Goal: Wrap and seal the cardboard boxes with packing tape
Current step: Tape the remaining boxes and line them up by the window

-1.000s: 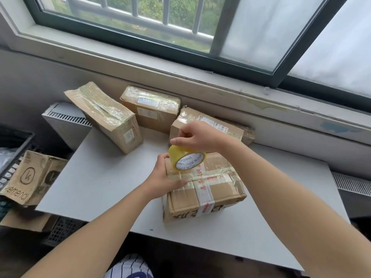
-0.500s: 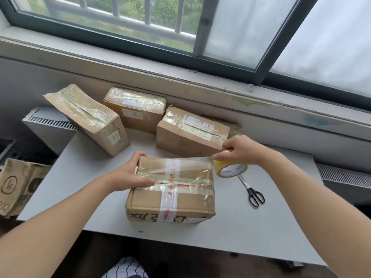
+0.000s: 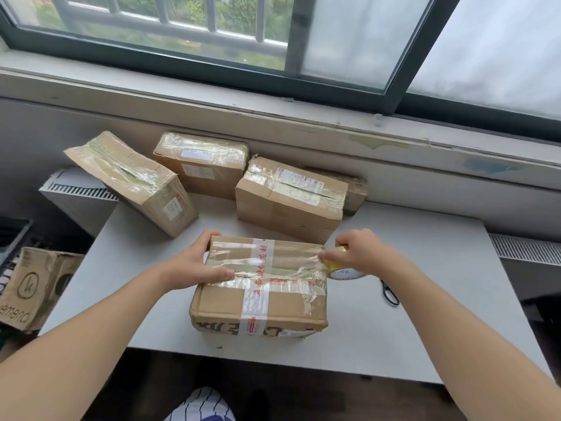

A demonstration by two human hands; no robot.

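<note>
View from my head, looking down at a pale grey worktop (image 3: 394,335) under a window. Right in front of me, near its front edge, sits the brown cardboard box with a red-printed white band (image 3: 261,302), the one I am sealing.

My left grip (image 3: 194,262) lies spread across the left end of the box top. The fingertips reach the far edge and the thumb lies straight along the middle seam. It holds nothing. It looks placed to pin the start of the tape and keep the box from sliding.

My right grip (image 3: 361,253) is closed round the yellowish roll of clear packing tape (image 3: 344,271), just off the box's right edge at top height. A shiny strip of clear tape (image 3: 273,265) runs from the roll across the lid to my left thumb. Holding the roll low and out to the side seems meant to keep the strip taut, though it shows some wrinkles near the right end.

I judge the strip is laid over the top and must next go down the right side.

Black-handled scissors (image 3: 390,291) lie on the worktop just right of the roll, partly hidden by my arm, handy for cutting.

Behind, against the wall, stand three larger brown boxes already glossy with tape: one tilted at the left (image 3: 133,180), one in the middle (image 3: 203,162), one nearest my box (image 3: 288,202). A smaller, darker parcel (image 3: 355,189) peeks out behind the last. They seem set aside as finished.
</note>
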